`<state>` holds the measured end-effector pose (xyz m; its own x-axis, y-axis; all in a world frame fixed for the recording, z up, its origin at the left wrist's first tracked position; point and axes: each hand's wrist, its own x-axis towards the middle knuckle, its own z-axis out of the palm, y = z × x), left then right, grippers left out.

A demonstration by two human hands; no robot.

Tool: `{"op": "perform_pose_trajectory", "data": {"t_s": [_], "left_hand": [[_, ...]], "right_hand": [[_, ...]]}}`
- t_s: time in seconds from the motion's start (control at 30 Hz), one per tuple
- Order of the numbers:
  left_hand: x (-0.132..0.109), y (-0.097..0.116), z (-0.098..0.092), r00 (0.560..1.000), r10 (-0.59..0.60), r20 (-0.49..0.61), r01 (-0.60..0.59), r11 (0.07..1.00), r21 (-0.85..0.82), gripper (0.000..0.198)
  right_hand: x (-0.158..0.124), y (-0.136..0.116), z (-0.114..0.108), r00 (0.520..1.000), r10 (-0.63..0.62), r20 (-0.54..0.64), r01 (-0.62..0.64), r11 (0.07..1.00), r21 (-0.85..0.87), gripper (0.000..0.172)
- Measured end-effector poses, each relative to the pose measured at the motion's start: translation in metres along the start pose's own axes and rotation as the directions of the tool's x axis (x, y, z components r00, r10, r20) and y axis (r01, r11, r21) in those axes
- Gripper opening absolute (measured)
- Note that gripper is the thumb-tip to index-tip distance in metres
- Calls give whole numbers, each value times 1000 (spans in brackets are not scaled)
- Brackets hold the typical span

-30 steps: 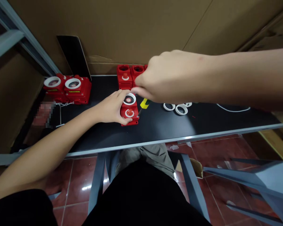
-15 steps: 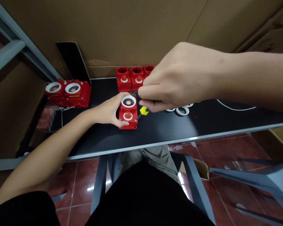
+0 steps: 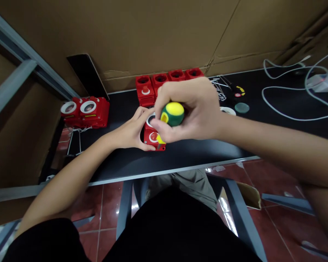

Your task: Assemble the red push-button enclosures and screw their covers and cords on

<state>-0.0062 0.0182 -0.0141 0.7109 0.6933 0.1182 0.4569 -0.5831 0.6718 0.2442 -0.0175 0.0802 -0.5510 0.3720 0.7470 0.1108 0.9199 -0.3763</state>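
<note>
Black tabletop separates held box from front edge.

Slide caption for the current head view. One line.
Left hand holds a red alarm unit on the black tabletop; right hand grips a green-and-yellow screwdriver over it.

Smooth plastic handle; matt cardboard.

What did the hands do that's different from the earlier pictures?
The right hand moved left, partly over the red plastic box with a white ring, and turned so the rounded end of the yellow-and-green screwdriver faces us. Nothing was picked up or let go: the right hand still holds the screwdriver, and the left hand still grips the box.
</note>
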Motion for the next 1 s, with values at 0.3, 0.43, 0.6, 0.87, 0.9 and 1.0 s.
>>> {"op": "perform_pose_trajectory", "data": {"t_s": [0.3, 0.43, 0.6, 0.87, 0.9, 1.0], "left_hand": [[-9, -22, -16, 989, 39, 145, -31, 998, -60, 165], [-11, -21, -33, 978, -29, 205, 35, 999, -27, 145], [-9, -14, -44, 978, -53, 203, 58, 998, -19, 122], [-11, -13, -58, 972, -120, 203, 159, 969, -190, 67], [-11, -9, -55, 974, -127, 187, 159, 973, -165, 75], [-10, 7, -35, 985, -154, 83, 158, 987, -43, 118]], "right_hand": [[-8, 99, -42, 820, 572, 21, -525, 737, 426, 32], [-34, 153, -75, 742, 659, 119, -636, 637, 437, 37], [-58, 183, -89, 655, 746, 123, -709, 550, 441, 36], [-69, 195, -85, 622, 782, 34, -697, 533, 479, 33], [-68, 194, -86, 626, 779, 31, -691, 537, 483, 33], [-66, 192, -92, 643, 765, 33, -676, 547, 495, 35]]}}
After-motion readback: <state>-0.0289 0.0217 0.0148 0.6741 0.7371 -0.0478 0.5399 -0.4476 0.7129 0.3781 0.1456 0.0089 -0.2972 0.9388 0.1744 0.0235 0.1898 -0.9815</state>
